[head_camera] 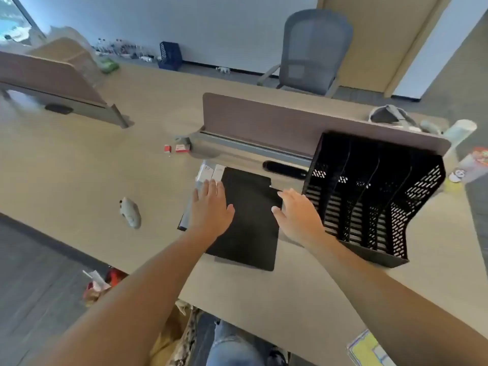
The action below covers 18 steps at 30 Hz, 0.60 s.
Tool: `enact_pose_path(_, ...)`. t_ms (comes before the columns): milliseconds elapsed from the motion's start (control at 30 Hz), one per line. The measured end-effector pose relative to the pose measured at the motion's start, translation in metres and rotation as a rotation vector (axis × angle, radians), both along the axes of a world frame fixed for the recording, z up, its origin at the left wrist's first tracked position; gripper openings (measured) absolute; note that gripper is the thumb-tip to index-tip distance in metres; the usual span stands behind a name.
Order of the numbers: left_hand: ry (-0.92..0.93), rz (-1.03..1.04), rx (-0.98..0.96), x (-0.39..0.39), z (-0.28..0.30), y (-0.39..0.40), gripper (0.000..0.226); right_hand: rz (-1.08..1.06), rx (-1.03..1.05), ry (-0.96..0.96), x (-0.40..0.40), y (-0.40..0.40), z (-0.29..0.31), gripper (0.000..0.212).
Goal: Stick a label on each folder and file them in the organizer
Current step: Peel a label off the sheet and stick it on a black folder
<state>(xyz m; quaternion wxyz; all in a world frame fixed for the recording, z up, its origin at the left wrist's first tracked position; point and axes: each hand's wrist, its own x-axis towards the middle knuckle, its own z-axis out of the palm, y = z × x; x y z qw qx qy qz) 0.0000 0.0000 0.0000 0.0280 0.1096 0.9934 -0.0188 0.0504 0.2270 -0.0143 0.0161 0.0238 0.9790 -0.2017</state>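
Observation:
A stack of black folders (250, 223) lies flat on the desk in front of me. My left hand (211, 207) rests flat on the stack's left edge with its fingers straight, the fingertips reaching white label sheets (211, 172) at the stack's far left corner. My right hand (298, 215) hovers or rests at the stack's right edge, fingers spread and relaxed, beside the folder's tab. A black mesh organizer (375, 202) with several slots stands just to the right, its slots holding nothing that I can see.
A brown divider panel (290, 122) runs behind the folders. A grey mouse (130, 212) lies to the left, small red-and-white boxes (182, 148) sit further back. An office chair (314, 51) stands beyond the desk. Coloured paper (367, 350) lies at the near right.

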Motion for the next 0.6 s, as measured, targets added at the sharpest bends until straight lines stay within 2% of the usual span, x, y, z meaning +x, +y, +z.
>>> enact_pose_path(133,-0.113,0.069,0.025,0.005,-0.038,-0.019,0.069,-0.020,-0.014,-0.148,-0.002,-0.024,-0.036,0.053)
enact_pose_path(400,-0.275,0.126,0.134,-0.009,-0.105,-0.030,0.063,-0.067,-0.002,-0.321,-0.015,-0.057,-0.100,0.059)
enact_pose_path(500,-0.308,0.134,0.152,-0.018,-0.123,-0.027,0.062,-0.077,0.023,-0.355,-0.023,-0.063,-0.122,0.068)
enact_pose_path(600,-0.351,0.118,0.110,-0.024,-0.136,-0.023,0.064,-0.081,0.006,-0.404,-0.029,-0.068,-0.139,0.086)
